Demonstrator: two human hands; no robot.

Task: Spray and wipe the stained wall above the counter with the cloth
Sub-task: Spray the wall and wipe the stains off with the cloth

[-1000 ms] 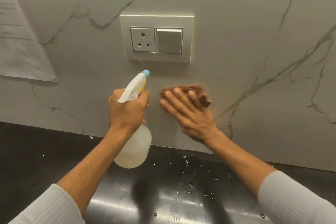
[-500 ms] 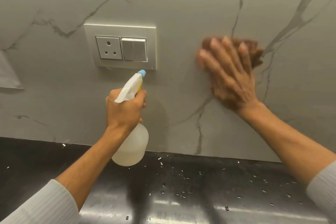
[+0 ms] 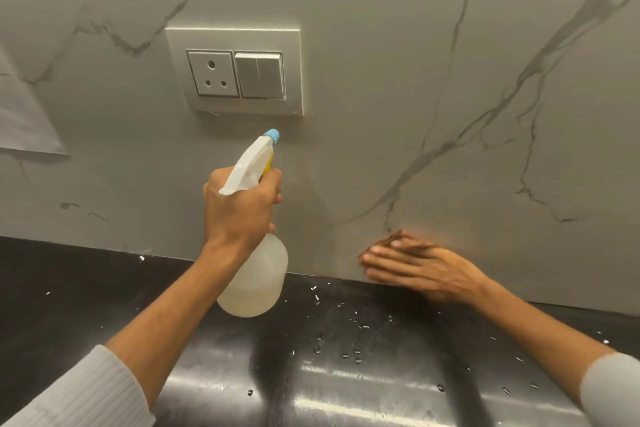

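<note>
right hand [image 3: 429,270] dropped low with cloth [image 3: 391,240], left hand [image 3: 239,208] gripping spray bottle [image 3: 256,281]

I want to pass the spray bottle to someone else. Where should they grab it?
By the round body of the spray bottle, from below or its right side: it hangs free under the left hand, which covers the neck and trigger.
</note>
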